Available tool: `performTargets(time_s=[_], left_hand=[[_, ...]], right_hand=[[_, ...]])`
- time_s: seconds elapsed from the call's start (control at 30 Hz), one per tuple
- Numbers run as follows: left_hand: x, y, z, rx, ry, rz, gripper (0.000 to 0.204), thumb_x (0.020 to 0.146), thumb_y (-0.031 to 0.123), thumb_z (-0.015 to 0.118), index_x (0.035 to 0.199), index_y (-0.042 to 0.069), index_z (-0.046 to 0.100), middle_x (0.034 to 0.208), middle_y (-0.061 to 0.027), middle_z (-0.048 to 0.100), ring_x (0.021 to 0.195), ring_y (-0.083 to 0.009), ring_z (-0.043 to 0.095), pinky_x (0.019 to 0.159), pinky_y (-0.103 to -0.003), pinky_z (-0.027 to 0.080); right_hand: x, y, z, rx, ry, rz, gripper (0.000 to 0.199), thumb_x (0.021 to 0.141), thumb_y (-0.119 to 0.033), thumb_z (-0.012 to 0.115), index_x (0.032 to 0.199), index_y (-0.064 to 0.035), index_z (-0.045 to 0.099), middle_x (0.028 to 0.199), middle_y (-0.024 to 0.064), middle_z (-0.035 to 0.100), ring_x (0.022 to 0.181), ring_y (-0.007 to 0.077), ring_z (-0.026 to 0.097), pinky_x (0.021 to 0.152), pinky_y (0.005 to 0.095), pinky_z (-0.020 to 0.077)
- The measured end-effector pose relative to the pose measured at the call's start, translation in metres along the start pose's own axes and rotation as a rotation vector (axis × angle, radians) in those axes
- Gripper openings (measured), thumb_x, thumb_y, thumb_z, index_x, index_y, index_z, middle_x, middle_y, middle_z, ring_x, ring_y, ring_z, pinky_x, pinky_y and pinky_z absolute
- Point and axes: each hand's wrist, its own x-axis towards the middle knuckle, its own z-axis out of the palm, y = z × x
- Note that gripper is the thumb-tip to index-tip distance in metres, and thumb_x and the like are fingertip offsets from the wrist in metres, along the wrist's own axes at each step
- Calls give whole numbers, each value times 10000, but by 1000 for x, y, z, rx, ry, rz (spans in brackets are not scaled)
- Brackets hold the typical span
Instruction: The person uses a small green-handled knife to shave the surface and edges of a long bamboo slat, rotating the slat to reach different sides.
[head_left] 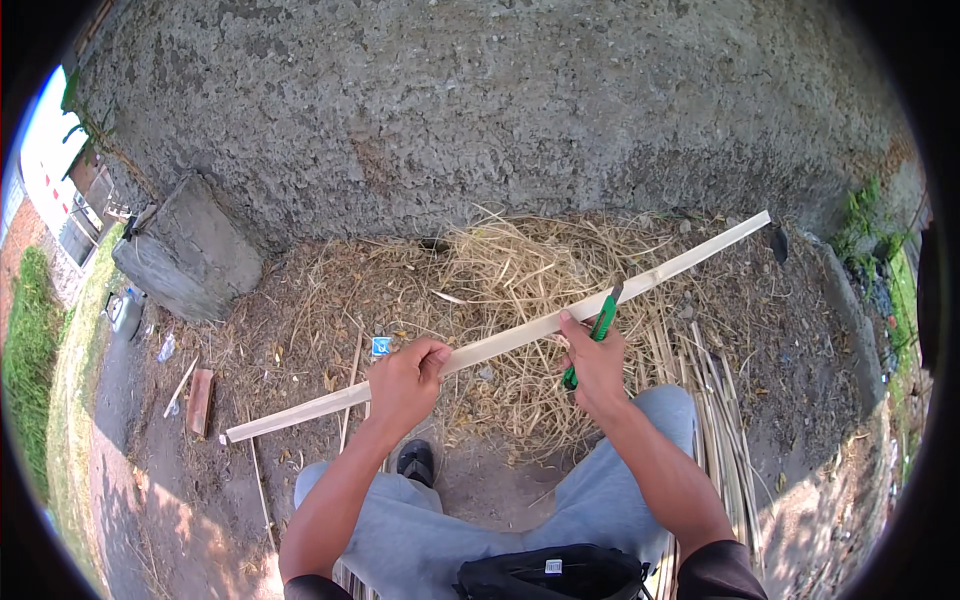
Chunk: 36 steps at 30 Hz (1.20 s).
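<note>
A long pale strip of split bamboo [505, 340] slants across in front of me, its right end higher and farther off than its left. My left hand [403, 380] is closed around it left of the middle. Right of the middle, my right hand [598, 372] grips a green utility knife [604, 320] and has its thumb against the strip. The knife's dark blade points up and away, beside the strip's far edge. Part of the knife handle is hidden inside my fingers.
Beyond the strip lies a heap of thin bamboo shavings [520, 270] against a rough wall [450, 120]. Several bamboo strips [730, 440] lie by my right leg. A concrete block [190, 250], a reddish brick [200, 402] and a small blue packet [381, 346] are at left.
</note>
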Motion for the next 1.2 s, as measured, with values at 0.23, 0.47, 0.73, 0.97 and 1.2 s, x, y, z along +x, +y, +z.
performTargets(time_s=[0.23, 0.47, 0.73, 0.97, 1.2], left_hand=[[4, 4, -1, 26, -2, 225, 427, 871, 292, 711, 1210, 64, 590, 1101, -151, 648, 980, -305, 644, 824, -405, 509], [4, 2, -20, 297, 105, 371, 680, 776, 347, 788, 1320, 59, 499, 1359, -152, 477, 1268, -361, 450, 1048, -472, 365], [6, -15, -31, 238, 264, 320, 576, 787, 295, 779, 1255, 39, 562, 1286, -147, 556, 1237, -352, 492, 1045, -467, 374], [15, -14, -10, 148, 205, 326, 460, 812, 283, 761, 1174, 35, 624, 1210, -133, 616, 1221, -345, 510, 1039, -459, 377], [26, -11, 20, 18, 50, 216, 373, 845, 254, 725, 1135, 31, 654, 1123, -142, 655, 1119, -331, 575, 1031, -468, 366]], right_hand=[[10, -8, -11, 161, 136, -72, 169, 881, -123, 715, 893, 8, 609, 709, 44, 583, 488, 79, 457, 432, 245, 373], [17, -28, -28, 193, 254, -59, 167, 887, -152, 711, 885, -38, 589, 732, 38, 572, 502, 83, 437, 451, 256, 369], [23, -35, -51, 233, 275, -59, 170, 899, -185, 705, 926, -70, 583, 761, 16, 580, 579, 66, 446, 506, 267, 363], [21, -32, -46, 155, 232, -86, 167, 891, -149, 720, 928, -65, 580, 753, 20, 572, 509, 53, 399, 478, 243, 348], [13, -31, -39, 156, 167, -74, 153, 903, -148, 708, 919, -65, 580, 742, 8, 556, 492, 39, 365, 477, 241, 345]])
